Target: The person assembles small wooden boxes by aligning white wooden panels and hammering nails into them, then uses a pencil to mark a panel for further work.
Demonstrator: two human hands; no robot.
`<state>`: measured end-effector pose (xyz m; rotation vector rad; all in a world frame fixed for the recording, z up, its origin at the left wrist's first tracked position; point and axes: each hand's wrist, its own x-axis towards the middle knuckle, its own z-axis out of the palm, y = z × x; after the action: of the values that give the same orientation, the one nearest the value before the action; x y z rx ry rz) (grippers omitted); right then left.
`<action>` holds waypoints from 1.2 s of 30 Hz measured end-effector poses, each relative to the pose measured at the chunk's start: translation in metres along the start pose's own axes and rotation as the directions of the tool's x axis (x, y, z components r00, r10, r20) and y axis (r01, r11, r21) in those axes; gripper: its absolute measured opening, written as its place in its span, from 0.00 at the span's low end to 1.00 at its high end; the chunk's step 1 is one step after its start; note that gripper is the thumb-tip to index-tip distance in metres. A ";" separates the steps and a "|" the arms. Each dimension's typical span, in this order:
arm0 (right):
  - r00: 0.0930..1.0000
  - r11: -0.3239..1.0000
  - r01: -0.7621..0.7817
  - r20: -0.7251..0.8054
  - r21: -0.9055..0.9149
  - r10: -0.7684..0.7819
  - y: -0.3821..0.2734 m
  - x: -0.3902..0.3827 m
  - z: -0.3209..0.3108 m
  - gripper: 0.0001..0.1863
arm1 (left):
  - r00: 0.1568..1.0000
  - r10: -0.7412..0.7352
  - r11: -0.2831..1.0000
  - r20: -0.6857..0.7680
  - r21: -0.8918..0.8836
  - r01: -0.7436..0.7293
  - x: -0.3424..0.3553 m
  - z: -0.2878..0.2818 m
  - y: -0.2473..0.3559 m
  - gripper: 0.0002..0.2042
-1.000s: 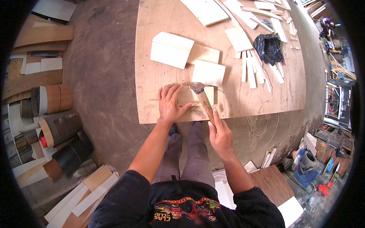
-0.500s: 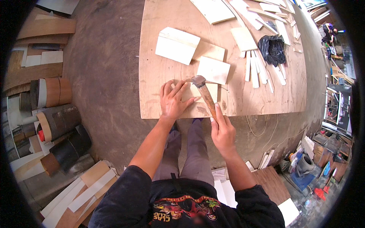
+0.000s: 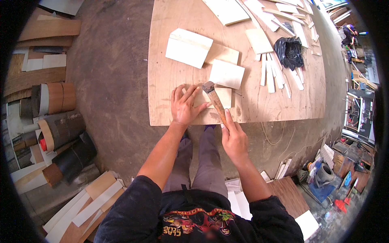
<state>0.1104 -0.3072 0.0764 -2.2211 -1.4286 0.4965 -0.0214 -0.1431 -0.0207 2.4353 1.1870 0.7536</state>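
My right hand (image 3: 235, 139) grips a hammer (image 3: 215, 100) by its worn wooden handle. The dark metal head is over a small pale wooden board (image 3: 223, 97), close to the fingertips of my left hand (image 3: 185, 105). That left hand is spread across the board's left end, fingers bent at the far side and thumb on the near side, holding it against the plywood tabletop (image 3: 162, 113). Whether a nail is under the hammer cannot be seen. Just beyond lie a white-faced block (image 3: 227, 73), a flat wooden piece (image 3: 224, 54) and a larger white-faced block (image 3: 188, 48).
A black plastic bag (image 3: 289, 53) sits among thin wooden strips (image 3: 270, 75) on the table's right. Rolled sheets (image 3: 56, 100) and board offcuts (image 3: 95, 198) line the left. A cable (image 3: 273, 142) trails below the table edge. Another person (image 3: 349, 35) is far right.
The hammer and my right hand have shifted slightly left, the head drawing nearer my left fingertips. My left hand keeps its place on the board.
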 end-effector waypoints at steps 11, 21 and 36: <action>0.988 0.993 0.087 -0.132 0.076 -0.077 0.010 -0.005 0.007 0.32 | 1.000 0.002 1.000 0.006 0.007 -0.002 0.002 0.001 0.001 0.31; 0.994 0.996 0.071 -0.086 0.046 -0.067 0.008 -0.007 0.009 0.33 | 1.000 0.006 1.000 -0.019 -0.016 -0.006 0.003 0.002 -0.001 0.31; 0.919 0.982 -0.119 -0.391 -0.146 0.053 0.073 -0.003 -0.004 0.32 | 0.999 0.022 0.999 0.036 0.024 -0.023 -0.001 0.001 0.002 0.32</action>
<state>0.1663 -0.3371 0.0403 -2.3544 -1.2025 -0.0441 -0.0203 -0.1453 -0.0204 2.4747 1.1640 0.7026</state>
